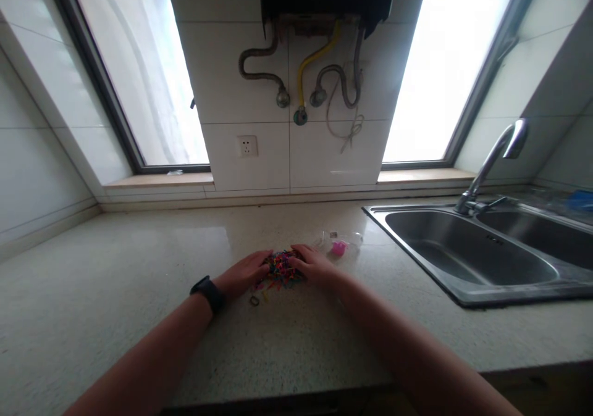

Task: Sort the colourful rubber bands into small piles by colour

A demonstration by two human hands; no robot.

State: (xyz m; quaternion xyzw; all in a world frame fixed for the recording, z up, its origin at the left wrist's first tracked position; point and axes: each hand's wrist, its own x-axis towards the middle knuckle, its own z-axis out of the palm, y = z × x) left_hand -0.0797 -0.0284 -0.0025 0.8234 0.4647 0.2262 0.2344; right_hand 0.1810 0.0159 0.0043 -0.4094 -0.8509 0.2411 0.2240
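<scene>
A heap of small, many-coloured rubber bands [282, 270] lies on the pale speckled countertop [143, 268]. My left hand [245, 273], with a dark watch on its wrist, curls against the heap's left side. From the right, my right hand [315, 264] cups the same heap, fingers bent over its far edge and thumb pressed into the bands. Between them the two hands squeeze the pile; some fingertips are hidden in it. A few loose bands lie on the near side, and a small dark ring-shaped band [254, 301] sits apart from them.
Just beyond my right hand lies a clear plastic container [354, 241] with a pink piece [338, 248] by it. To the right is a steel double sink [445, 280] with a chrome tap [491, 157]. Pipes [301, 76] and a socket [247, 146] are on the tiled wall.
</scene>
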